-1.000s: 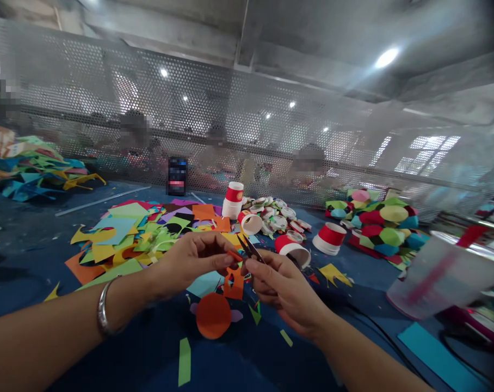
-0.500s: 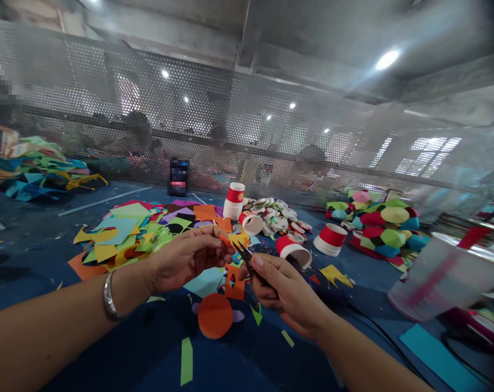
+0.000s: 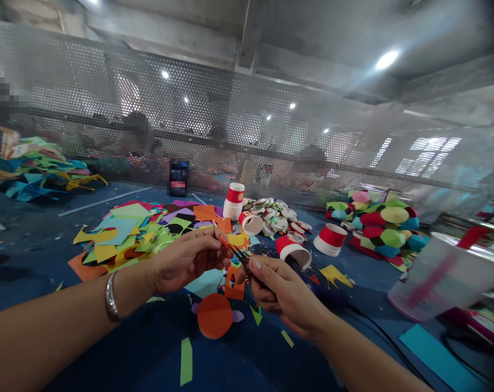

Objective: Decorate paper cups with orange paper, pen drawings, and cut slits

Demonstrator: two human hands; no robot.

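Observation:
My left hand [image 3: 192, 258] pinches a small orange paper piece [image 3: 224, 240] between thumb and fingertips. My right hand [image 3: 277, 288] is closed around scissors [image 3: 242, 257], their blades pointing up and left at the orange piece; their handles are mostly hidden in my fingers. Below both hands an orange paper disc [image 3: 215, 316] lies on the table, with purple paper bits [image 3: 238, 316] poking out at its sides. An orange scrap with cut-out holes [image 3: 234, 289] and a light blue sheet [image 3: 205, 282] lie just beneath my hands.
Coloured paper [image 3: 127, 223] is heaped at left centre. Red and white paper cups [image 3: 329, 239] stand and lie behind my right hand. A translucent bucket [image 3: 443, 277] stands at right, near a black cable [image 3: 377, 332]. A phone [image 3: 179, 177] leans against the perforated screen [image 3: 214, 109].
The scissor blades have come nearer my left fingertips and look closer together, at the orange piece. Both hands otherwise stay in nearly the same place.

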